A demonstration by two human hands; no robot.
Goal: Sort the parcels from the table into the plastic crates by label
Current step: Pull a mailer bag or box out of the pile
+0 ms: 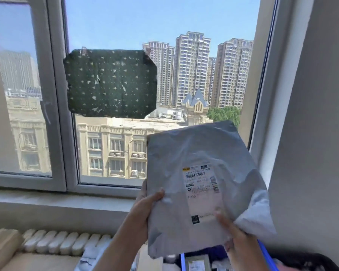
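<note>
I hold a grey plastic mailer parcel [184,159] upright in front of the window, its face toward me. A white shipping label [203,190] with barcodes sits on its lower right part. My left hand [145,206] grips the parcel's left edge, thumb on the front and fingers behind. My right hand [235,237] grips the lower right corner, thumb lying over the label's bottom. A blue crate rim [266,253] shows below the parcel at the bottom right, with more parcels [198,263] partly hidden under it.
A window [110,90] with a dark spotted sheet [110,83] stuck to the glass fills the view. A white radiator [67,243] runs below the sill. A cardboard box [2,247] sits at the bottom left. A grey wall [311,133] stands on the right.
</note>
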